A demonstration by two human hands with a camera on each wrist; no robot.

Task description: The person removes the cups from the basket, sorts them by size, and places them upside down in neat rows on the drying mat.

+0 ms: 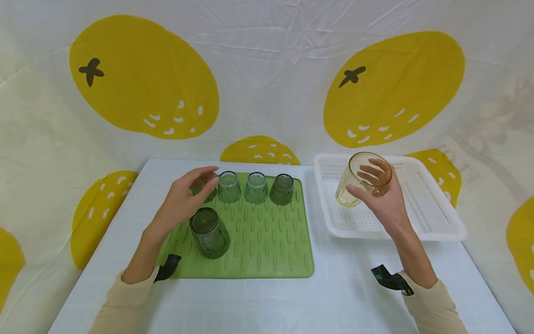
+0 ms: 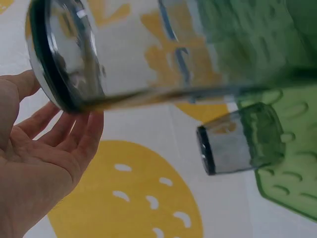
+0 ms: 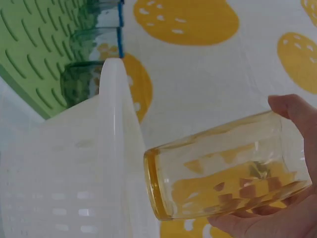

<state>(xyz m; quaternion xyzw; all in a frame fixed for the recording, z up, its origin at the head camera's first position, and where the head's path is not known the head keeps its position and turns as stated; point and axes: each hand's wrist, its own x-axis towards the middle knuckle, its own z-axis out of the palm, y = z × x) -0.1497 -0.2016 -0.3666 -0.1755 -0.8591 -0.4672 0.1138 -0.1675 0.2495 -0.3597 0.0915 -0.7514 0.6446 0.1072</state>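
Note:
A clear amber glass (image 1: 348,190) is held by my right hand (image 1: 390,199), its wider end upward and slightly tilted, above the white basket (image 1: 438,234). In the right wrist view, thumb and fingers wrap the end of that glass (image 3: 223,168). My left hand (image 1: 181,202) hovers over the mat's back left corner with fingers loosely bent, holding nothing. Partly behind it stands a small dark green glass (image 1: 210,197). Close in front is a large dark green tumbler (image 1: 212,236), also big in the left wrist view (image 2: 148,54).
The green ridged mat (image 1: 267,246) lies on a pale blue table. Along its back edge stand two light green glasses (image 1: 229,188) (image 1: 256,189) and a darker green one (image 1: 282,190). A cloth with yellow fruit prints (image 1: 271,93) hangs behind.

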